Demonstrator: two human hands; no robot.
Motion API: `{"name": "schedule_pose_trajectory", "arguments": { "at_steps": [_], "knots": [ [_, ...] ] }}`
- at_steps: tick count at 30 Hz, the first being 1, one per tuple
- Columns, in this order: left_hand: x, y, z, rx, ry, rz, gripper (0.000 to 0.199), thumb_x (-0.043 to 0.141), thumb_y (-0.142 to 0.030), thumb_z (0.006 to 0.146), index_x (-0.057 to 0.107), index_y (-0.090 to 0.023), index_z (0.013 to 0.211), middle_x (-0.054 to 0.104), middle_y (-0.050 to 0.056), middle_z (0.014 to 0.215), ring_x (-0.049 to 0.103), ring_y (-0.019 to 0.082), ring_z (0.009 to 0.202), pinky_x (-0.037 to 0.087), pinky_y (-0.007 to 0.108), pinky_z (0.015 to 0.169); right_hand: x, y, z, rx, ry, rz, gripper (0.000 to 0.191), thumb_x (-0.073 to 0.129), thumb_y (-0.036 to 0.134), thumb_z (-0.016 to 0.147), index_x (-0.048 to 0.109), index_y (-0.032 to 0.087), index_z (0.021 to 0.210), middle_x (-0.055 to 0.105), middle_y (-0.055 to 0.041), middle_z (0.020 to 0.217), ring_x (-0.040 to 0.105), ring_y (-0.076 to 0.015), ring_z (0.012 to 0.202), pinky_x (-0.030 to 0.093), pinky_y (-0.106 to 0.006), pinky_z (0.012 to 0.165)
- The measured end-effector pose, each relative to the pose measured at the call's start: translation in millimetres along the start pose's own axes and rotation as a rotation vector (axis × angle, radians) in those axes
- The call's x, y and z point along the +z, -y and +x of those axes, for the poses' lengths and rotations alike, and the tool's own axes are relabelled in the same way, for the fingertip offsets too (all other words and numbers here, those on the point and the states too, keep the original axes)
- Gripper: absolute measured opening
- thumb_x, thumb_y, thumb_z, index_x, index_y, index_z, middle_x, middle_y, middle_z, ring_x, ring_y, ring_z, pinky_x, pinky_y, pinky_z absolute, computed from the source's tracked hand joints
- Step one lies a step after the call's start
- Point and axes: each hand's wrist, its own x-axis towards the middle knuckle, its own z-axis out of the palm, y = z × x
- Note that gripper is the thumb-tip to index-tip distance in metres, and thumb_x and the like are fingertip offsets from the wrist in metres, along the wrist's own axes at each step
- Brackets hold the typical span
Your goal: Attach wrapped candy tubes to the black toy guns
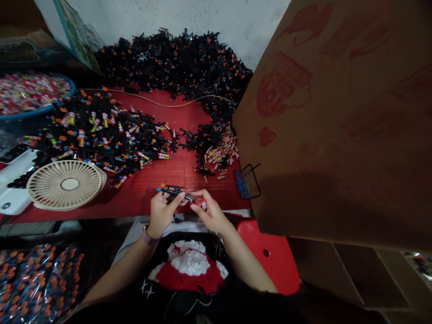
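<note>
The table (135, 198) serves as the reference. A carton (324, 117) overhangs its right end and blocks that side. A black heap of toy guns (175, 63) runs along the far edge, and a second heap (101, 139) lies left of center. A blue tray (40, 114) of candy occupies the left rear. A fan (65, 185) stands at the left front. A red stool (270, 256) sits below the front edge, right of the hands. Open red surface remains between the hands and the heaps. Just above the front edge, the left hand (162, 213) closes its fingers around a toy gun (173, 192). The right hand (211, 211) nearly closes its fingers, pinching a small red piece (199, 204) beside the gun's right end.
</note>
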Motion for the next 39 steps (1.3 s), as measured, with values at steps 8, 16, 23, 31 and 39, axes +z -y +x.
{"name": "schedule_pose_trajectory", "arguments": {
  "at_steps": [8,16,23,31,39],
  "knots": [
    [-3.7,3,1,-0.017,0.004,0.001,0.044,0.096,-0.054,0.075,0.081,-0.015,0.090,0.083,0.009,0.080,0.079,0.024,0.064,0.070,0.035,0.066,-2,2,-2,0.062,0.009,-0.045,0.024,0.066,0.042,0.107,0.066,0.023,0.122,0.076,-0.0021,0.093,0.063,-0.0159,0.069,0.049,-0.026,0.063],
    [-3.9,5,3,-0.103,-0.034,-0.073,0.045,0.100,-0.052,0.069,0.080,-0.014,0.083,0.081,0.007,0.078,0.077,0.022,0.062,0.068,0.033,0.062,3,-5,-2,0.106,0.022,-0.007,0.036,0.064,0.052,0.108,0.068,0.022,0.127,0.073,-0.0018,0.089,0.060,-0.0161,0.069,0.048,-0.027,0.065],
    [4.5,-6,-2,-0.197,-0.126,-0.160,0.049,0.104,-0.048,0.059,0.077,-0.014,0.082,0.079,0.004,0.077,0.076,0.020,0.060,0.068,0.030,0.059,4,-4,-2,0.158,0.041,0.113,0.046,0.064,0.065,0.107,0.070,0.023,0.126,0.073,-0.0041,0.099,0.064,-0.0172,0.079,0.053,-0.029,0.074],
    [9.5,-16,-6,-0.268,-0.133,-0.242,0.047,0.105,-0.044,0.055,0.078,-0.013,0.078,0.078,0.003,0.074,0.075,0.019,0.062,0.068,0.029,0.059,9,-6,-4,0.165,0.016,0.147,0.045,0.066,0.064,0.106,0.066,0.023,0.125,0.075,-0.0048,0.103,0.068,-0.0171,0.082,0.055,-0.029,0.076],
    [-0.2,-9,0,-0.335,-0.090,-0.256,0.045,0.105,-0.042,0.053,0.077,-0.013,0.073,0.078,0.005,0.074,0.076,0.021,0.066,0.070,0.032,0.061,10,-9,-5,0.021,-0.007,-0.174,0.028,0.063,0.039,0.106,0.074,0.023,0.125,0.079,-0.0076,0.099,0.073,-0.0219,0.083,0.057,-0.032,0.076]
  ]
}}
